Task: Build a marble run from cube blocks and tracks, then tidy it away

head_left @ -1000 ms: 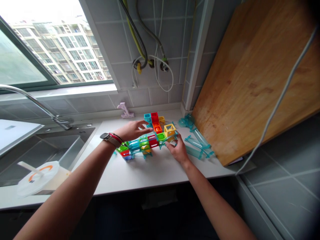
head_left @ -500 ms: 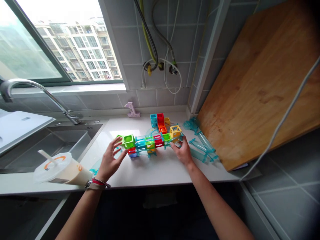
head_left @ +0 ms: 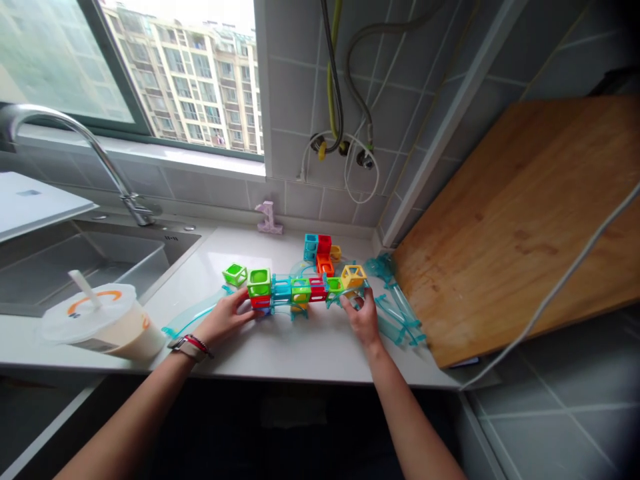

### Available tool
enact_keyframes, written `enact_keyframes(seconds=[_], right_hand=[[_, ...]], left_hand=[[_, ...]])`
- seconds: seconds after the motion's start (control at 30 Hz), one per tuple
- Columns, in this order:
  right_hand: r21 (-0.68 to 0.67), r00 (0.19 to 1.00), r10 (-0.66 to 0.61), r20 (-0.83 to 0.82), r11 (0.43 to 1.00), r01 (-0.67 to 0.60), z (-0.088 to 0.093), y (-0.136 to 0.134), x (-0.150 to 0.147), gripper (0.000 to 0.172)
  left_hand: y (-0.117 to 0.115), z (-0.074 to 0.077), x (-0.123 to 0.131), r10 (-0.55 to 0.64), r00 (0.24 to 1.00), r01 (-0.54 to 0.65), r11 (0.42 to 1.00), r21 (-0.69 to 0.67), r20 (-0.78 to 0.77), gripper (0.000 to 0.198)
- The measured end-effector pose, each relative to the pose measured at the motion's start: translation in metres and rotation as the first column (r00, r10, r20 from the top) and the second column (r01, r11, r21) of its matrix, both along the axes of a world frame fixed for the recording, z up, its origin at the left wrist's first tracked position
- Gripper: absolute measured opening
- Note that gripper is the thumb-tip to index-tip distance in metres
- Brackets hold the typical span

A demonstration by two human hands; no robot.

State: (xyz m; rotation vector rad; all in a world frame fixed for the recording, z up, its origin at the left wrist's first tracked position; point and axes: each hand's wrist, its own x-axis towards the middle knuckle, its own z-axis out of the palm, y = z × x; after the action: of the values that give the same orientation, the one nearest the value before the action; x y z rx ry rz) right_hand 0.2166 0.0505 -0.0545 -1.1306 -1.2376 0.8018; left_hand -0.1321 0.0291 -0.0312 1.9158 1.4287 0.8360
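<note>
A row of colourful hollow toy cubes joined with clear teal track pieces, the block structure (head_left: 301, 290), lies across the counter between my hands. My left hand (head_left: 226, 319) grips its left end, thumb and fingers around the red and blue cubes beneath a green cube (head_left: 259, 283). At the right end, my right hand (head_left: 362, 319) pinches a clear teal track piece (head_left: 345, 297) below the yellow cube (head_left: 353, 275); the fingertips are partly hidden. A loose green cube (head_left: 235, 274) sits just beyond my left hand.
Behind the row stands a cluster of blue, red and orange cubes (head_left: 324, 245). Teal track parts (head_left: 400, 320) lie at right by a leaning wooden board (head_left: 540, 227). At left are a lidded drink cup (head_left: 107, 323), another teal track (head_left: 193, 313), the sink (head_left: 185, 243) and faucet (head_left: 107, 163).
My left hand has lowered and closed from spread fingers onto the left end of the block structure. The right hand keeps its hold. The camera view has shifted and tilted.
</note>
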Motion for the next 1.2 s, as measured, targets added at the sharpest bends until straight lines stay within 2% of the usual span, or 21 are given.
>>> enact_keyframes(seconds=[0.17,0.27,0.47,0.83,1.07,1.2], right_hand=[[-0.017,1.000,-0.001,-0.022,1.000,0.001,-0.001,-0.001,0.000,0.065],[-0.016,1.000,-0.002,-0.016,1.000,0.002,-0.002,-0.001,0.001,0.063],[-0.012,1.000,0.007,-0.001,1.000,-0.007,-0.002,0.001,0.002,0.064],[0.001,1.000,0.002,0.024,1.000,-0.002,0.000,-0.001,0.001,0.066],[-0.003,1.000,-0.013,0.026,1.000,0.013,0.002,-0.002,0.002,0.058],[-0.016,1.000,-0.012,0.023,1.000,0.012,0.004,-0.003,0.001,0.058]], left_hand=[[0.001,-0.007,0.000,-0.048,0.985,0.051,0.999,-0.012,0.164,0.066],[0.003,-0.011,0.000,-0.044,0.972,0.053,0.998,-0.032,0.230,0.063],[0.006,-0.018,-0.002,-0.016,0.975,0.023,0.999,-0.031,0.222,0.059],[0.004,-0.020,0.001,0.008,0.973,-0.006,1.000,-0.009,0.231,0.058],[0.000,-0.023,0.005,-0.021,0.928,0.042,0.998,-0.047,0.371,0.070],[0.000,-0.022,0.006,-0.008,0.949,0.020,0.999,-0.034,0.314,0.064]])
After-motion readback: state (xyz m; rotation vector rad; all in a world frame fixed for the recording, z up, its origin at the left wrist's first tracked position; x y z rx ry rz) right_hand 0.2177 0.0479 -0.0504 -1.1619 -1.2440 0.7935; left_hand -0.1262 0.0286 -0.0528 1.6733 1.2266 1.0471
